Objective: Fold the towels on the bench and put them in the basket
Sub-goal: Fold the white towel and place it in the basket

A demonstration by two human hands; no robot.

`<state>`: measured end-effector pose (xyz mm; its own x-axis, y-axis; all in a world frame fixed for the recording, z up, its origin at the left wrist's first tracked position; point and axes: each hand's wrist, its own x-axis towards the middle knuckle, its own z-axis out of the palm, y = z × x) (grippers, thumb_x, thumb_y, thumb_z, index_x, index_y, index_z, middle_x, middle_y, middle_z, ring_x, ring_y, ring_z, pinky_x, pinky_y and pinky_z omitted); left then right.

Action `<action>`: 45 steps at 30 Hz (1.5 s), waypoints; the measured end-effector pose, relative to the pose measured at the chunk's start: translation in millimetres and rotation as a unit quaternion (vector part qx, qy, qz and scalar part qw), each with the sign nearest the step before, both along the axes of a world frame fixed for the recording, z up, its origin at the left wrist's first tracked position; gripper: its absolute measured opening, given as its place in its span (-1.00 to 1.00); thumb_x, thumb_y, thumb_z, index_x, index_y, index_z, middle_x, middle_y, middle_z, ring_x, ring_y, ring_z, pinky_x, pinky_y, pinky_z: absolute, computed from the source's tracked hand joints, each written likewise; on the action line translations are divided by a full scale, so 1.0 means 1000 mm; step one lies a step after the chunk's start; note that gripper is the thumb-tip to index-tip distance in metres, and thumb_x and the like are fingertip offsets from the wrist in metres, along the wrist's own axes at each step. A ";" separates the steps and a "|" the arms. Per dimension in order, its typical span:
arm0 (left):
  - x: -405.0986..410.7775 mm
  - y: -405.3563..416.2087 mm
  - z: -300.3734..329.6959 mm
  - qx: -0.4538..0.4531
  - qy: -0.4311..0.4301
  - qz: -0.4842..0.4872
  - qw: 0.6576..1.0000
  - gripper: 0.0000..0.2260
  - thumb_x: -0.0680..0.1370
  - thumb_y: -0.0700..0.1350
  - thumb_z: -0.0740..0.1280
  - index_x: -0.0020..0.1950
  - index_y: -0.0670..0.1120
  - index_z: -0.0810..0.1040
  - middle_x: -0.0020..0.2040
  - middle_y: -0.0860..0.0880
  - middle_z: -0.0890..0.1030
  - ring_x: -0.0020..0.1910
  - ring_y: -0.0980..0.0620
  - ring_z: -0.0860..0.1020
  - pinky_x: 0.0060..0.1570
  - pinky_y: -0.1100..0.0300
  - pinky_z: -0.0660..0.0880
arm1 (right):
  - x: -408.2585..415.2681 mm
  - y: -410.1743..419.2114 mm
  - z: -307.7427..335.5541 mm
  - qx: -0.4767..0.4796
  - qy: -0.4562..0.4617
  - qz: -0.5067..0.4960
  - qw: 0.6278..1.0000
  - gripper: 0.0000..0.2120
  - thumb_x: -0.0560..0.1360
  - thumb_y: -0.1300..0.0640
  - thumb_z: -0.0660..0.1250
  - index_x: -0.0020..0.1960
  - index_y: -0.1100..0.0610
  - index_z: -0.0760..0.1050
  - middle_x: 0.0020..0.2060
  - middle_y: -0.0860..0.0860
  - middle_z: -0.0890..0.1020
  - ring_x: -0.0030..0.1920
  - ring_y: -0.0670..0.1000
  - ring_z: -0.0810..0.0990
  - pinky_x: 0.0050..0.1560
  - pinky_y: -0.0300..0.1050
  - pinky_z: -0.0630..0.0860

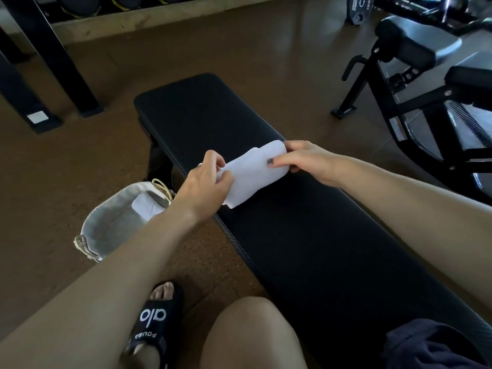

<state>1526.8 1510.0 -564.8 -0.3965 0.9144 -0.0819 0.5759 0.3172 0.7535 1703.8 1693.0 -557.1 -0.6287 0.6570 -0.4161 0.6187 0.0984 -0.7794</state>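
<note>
A small white towel [253, 174], folded into a narrow strip, lies across the middle of the black padded bench [306, 235]. My left hand [205, 182] pinches its near left end at the bench's left edge. My right hand [303, 161] pinches its far right end between thumb and fingers. A grey fabric basket [106, 230] with rope handles stands on the floor left of the bench. Inside it lies a folded white towel [146, 209].
Brown floor surrounds the bench. A black rack's legs [66, 75] stand at the far left. A black exercise machine [426, 89] with a grey pad stands at the right. My knee [253, 336] and sandalled foot [157, 320] are at the bottom, left of the bench.
</note>
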 end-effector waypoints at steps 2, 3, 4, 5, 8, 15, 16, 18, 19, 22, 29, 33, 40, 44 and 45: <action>-0.005 0.002 -0.007 0.006 -0.010 0.022 1.000 -0.85 0.69 0.00 0.13 0.16 -0.05 0.38 0.00 -0.04 0.53 -0.07 0.04 0.53 -0.24 0.15 0.44 | -0.007 -0.001 -0.001 0.003 -0.024 -0.020 0.999 -0.63 0.49 -0.17 0.45 0.25 -0.11 0.61 0.20 -0.15 0.63 0.22 -0.10 0.55 0.10 -0.15 0.44; -0.007 0.004 -0.010 0.008 -0.014 0.033 0.999 -0.82 0.71 0.03 0.12 0.16 -0.06 0.39 -0.01 -0.04 0.53 -0.07 0.05 0.53 -0.25 0.16 0.43 | -0.011 -0.002 -0.003 0.003 -0.033 -0.030 0.999 -0.63 0.51 -0.21 0.42 0.25 -0.09 0.61 0.19 -0.15 0.62 0.19 -0.11 0.56 0.07 -0.16 0.44; -0.008 0.005 -0.012 0.011 -0.014 0.044 0.999 -0.80 0.71 0.04 0.11 0.16 -0.07 0.38 -0.02 -0.04 0.53 -0.08 0.05 0.53 -0.25 0.16 0.43 | -0.013 -0.004 -0.005 0.005 -0.039 -0.041 0.998 -0.62 0.52 -0.24 0.39 0.24 -0.07 0.62 0.17 -0.14 0.63 0.16 -0.11 0.57 0.05 -0.16 0.44; -0.009 0.007 -0.014 0.014 -0.011 0.054 0.998 -0.79 0.72 0.05 0.11 0.16 -0.08 0.38 -0.04 -0.03 0.52 -0.07 0.03 0.52 -0.25 0.15 0.42 | -0.016 -0.005 -0.008 0.011 -0.045 -0.054 0.997 -0.60 0.50 -0.28 0.38 0.21 -0.06 0.62 0.14 -0.12 0.64 0.14 -0.10 0.59 0.08 -0.14 0.47; -0.007 0.015 -0.018 0.037 0.019 0.071 0.997 -0.80 0.72 0.01 0.11 0.13 -0.11 0.38 -0.10 -0.01 0.50 -0.04 -0.05 0.51 -0.17 0.07 0.40 | -0.023 -0.011 -0.016 0.047 -0.058 -0.075 0.994 -0.47 0.37 -0.39 0.33 0.14 -0.05 0.63 0.10 -0.08 0.67 0.13 -0.03 0.64 0.27 0.03 0.53; -0.014 0.027 -0.026 -0.033 0.075 0.115 0.990 -0.71 0.72 0.06 0.08 0.13 -0.15 0.39 0.02 -0.18 0.51 -0.02 -0.26 0.56 -0.07 -0.07 0.47 | -0.045 -0.020 -0.008 0.083 -0.123 -0.108 0.983 -0.53 0.53 -0.23 0.30 0.29 0.05 0.54 0.18 0.01 0.58 0.15 0.07 0.58 0.21 0.03 0.53; -0.013 0.028 -0.025 -0.047 0.083 0.116 0.989 -0.68 0.73 0.06 0.07 0.16 -0.18 0.41 0.05 -0.20 0.52 0.03 -0.26 0.55 -0.08 -0.04 0.41 | -0.048 -0.022 -0.007 0.088 -0.135 -0.113 0.981 -0.52 0.52 -0.22 0.30 0.30 0.06 0.53 0.20 0.03 0.57 0.15 0.09 0.58 0.21 0.04 0.54; -0.009 0.030 -0.018 -0.084 0.086 0.112 0.986 -0.62 0.73 0.07 0.06 0.27 -0.22 0.40 0.16 -0.26 0.51 0.14 -0.29 0.52 -0.03 -0.01 0.34 | -0.051 -0.025 -0.005 0.082 -0.138 -0.127 0.979 -0.55 0.51 -0.17 0.32 0.25 0.10 0.54 0.18 0.05 0.58 0.11 0.10 0.61 0.19 0.06 0.59; -0.006 0.032 -0.016 -0.110 0.078 0.102 0.986 -0.59 0.72 0.08 0.06 0.36 -0.23 0.36 0.23 -0.29 0.47 0.20 -0.31 0.48 0.00 -0.01 0.33 | -0.051 -0.026 -0.005 0.069 -0.126 -0.141 0.980 -0.60 0.50 -0.14 0.34 0.19 0.13 0.55 0.13 0.05 0.60 0.06 0.09 0.64 0.15 0.04 0.62; 0.000 0.030 -0.011 -0.172 0.038 0.081 0.981 -0.50 0.69 0.13 0.10 0.49 -0.19 0.24 0.37 -0.28 0.31 0.27 -0.32 0.44 0.05 0.01 0.35 | -0.046 -0.032 -0.005 0.021 -0.087 -0.191 0.977 -0.68 0.48 -0.03 0.42 0.08 0.19 0.53 -0.01 0.05 0.60 -0.03 0.07 0.66 0.05 -0.03 0.62; -0.005 -0.002 -0.009 -0.215 -0.193 0.116 0.950 -0.45 0.62 0.34 0.11 0.49 0.06 0.16 0.31 -0.19 0.44 -0.12 -0.16 0.70 -0.04 -0.07 0.68 | -0.038 -0.059 0.002 -0.097 -0.001 -0.242 0.965 -0.14 0.16 -0.03 0.54 0.41 0.18 0.44 0.20 0.08 0.59 0.10 0.13 0.65 0.22 0.11 0.60; -0.007 -0.030 -0.010 -0.132 -0.401 0.164 0.891 -0.45 0.64 0.19 0.27 0.52 0.00 0.18 0.40 -0.06 0.37 0.15 -0.07 0.59 -0.10 -0.01 0.68 | -0.040 -0.082 -0.004 -0.143 0.047 -0.256 0.955 0.02 0.04 -0.02 0.58 0.46 0.17 0.39 0.24 0.10 0.59 0.13 0.15 0.65 0.23 0.13 0.59; -0.030 -0.065 -0.001 -0.040 -0.352 0.208 0.912 -0.52 0.64 0.15 0.30 0.48 -0.01 0.31 0.31 -0.08 0.46 0.20 -0.09 0.55 0.02 -0.01 0.62 | -0.047 -0.128 0.020 -0.235 0.105 -0.209 0.943 -0.27 0.33 0.09 0.55 0.46 0.10 0.40 0.31 0.13 0.56 0.21 0.15 0.62 0.27 0.13 0.59; -0.067 -0.087 0.019 -0.007 -0.261 0.239 0.935 -0.50 0.53 0.22 0.37 0.38 0.00 0.46 0.28 -0.09 0.52 0.18 -0.12 0.57 0.12 -0.11 0.61 | -0.058 -0.150 0.039 -0.297 0.127 -0.151 0.934 -0.62 0.51 0.24 0.42 0.30 0.07 0.48 0.22 0.14 0.58 0.19 0.15 0.61 0.15 0.02 0.63; -0.078 -0.094 0.025 -0.005 -0.249 0.255 0.934 -0.45 0.45 0.25 0.39 0.36 0.02 0.50 0.28 -0.07 0.54 0.19 -0.12 0.57 0.16 -0.13 0.60 | -0.064 -0.157 0.042 -0.297 0.123 -0.145 0.936 -0.64 0.50 0.25 0.43 0.27 0.09 0.49 0.19 0.14 0.59 0.16 0.14 0.62 0.11 -0.01 0.62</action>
